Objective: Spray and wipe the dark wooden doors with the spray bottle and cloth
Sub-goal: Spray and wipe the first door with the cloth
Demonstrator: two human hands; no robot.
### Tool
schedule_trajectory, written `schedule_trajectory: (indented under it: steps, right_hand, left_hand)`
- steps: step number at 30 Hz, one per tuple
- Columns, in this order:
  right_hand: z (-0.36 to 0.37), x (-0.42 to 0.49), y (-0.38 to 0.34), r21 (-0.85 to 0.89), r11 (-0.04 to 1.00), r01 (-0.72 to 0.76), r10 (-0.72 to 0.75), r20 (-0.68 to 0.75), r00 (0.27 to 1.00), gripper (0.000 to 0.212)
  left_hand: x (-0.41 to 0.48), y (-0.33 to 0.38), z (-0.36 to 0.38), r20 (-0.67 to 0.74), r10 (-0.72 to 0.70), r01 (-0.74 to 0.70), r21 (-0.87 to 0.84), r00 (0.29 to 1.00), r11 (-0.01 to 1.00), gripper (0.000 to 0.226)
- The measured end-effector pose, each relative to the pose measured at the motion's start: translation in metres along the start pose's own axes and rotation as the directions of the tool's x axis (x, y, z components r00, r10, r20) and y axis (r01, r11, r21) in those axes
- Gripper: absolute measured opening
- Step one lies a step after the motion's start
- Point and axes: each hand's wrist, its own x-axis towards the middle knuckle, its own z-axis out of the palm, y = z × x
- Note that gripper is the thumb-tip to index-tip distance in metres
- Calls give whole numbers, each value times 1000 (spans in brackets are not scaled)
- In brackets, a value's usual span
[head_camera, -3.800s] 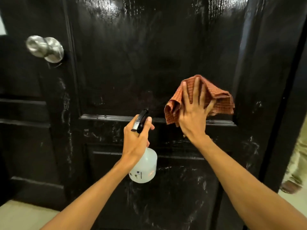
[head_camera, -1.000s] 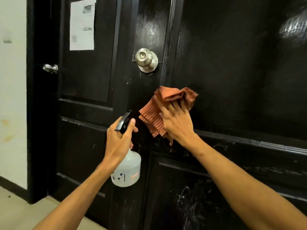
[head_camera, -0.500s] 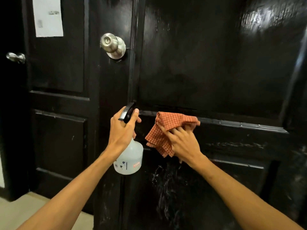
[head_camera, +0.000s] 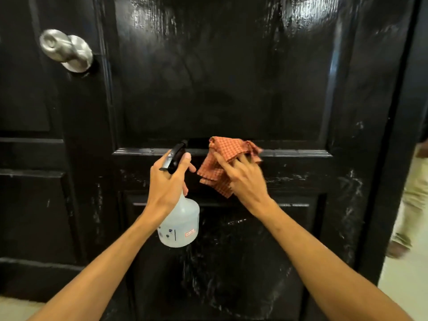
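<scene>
A silver knob upper left; beige-trousered leg far right

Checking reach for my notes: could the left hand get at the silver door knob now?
Probably yes: nothing lies between the left hand and the door knob, but that hand grips the spray bottle.
</scene>
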Motion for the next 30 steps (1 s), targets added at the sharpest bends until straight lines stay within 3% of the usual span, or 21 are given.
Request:
schedule_trajectory:
  steps: [2, 5, 7, 10, 11, 12, 15, 16, 19, 20, 23, 24, 28, 30]
  right_hand:
    - [-2, -28, 32, 46, 980, -192, 194, -53, 980, 86]
    - [-8, -45, 57, 147, 878, -456, 473, -109, 874, 92]
    - [-6, -38, 50, 171, 892, -418, 439, -115, 891, 84]
    - [-3, -43, 52, 156, 975, -155, 163, -40, 986, 80]
    - [-5, -51, 65, 128, 979, -157, 163, -41, 986, 80]
    - [-8, -61, 83, 128, 961, -244, 253, -59, 966, 81]
    - [-23, -85, 130, 246, 772, -587, 623, -105, 775, 97]
    - [-26, -89, 138, 247, 760, -601, 638, -105, 763, 97]
    - [-24, -99, 152, 224, 839, -496, 526, -103, 844, 82]
    - [-24, -100, 157, 243, 832, -498, 534, -111, 838, 81]
    - [-25, -97, 170, 323, 699, -638, 703, -148, 696, 89]
    - [-26, -93, 171, 340, 687, -642, 715, -156, 682, 88]
    - [-32, -61, 193, 229, 898, -375, 411, -137, 901, 73]
    - [-41, -29, 215, 150, 910, -386, 403, -111, 908, 72]
  left_hand:
    - [-1, 1, 12, 38, 6, -6, -10, 999, 1000, 26]
    - [-2, 1, 31, 77, 10, -9, -22, 997, 1000, 23]
    - [-3, 1, 45, 96, -2, 5, -29, 995, 1000, 23]
    - [-9, 0, 69, 133, -7, 12, -43, 991, 999, 22]
    - [-11, 2, 78, 149, -5, 13, -53, 989, 999, 21]
    - [-14, 4, 89, 170, -4, 15, -64, 985, 998, 21]
    - [-19, 12, 120, 229, -18, 41, -97, 973, 994, 20]
    - [-20, 15, 130, 239, -22, 48, -104, 971, 993, 20]
    - [-19, 25, 155, 270, -15, 47, -114, 963, 992, 22]
    - [-18, 28, 162, 284, -7, 41, -116, 959, 992, 23]
    - [-13, 34, 176, 311, 4, 33, -112, 950, 993, 25]
    - [-11, 35, 178, 313, 7, 29, -110, 950, 994, 24]
    - [-4, 37, 186, 324, 29, 4, -100, 946, 995, 24]
    - [-3, 40, 190, 323, 41, -8, -104, 945, 995, 24]
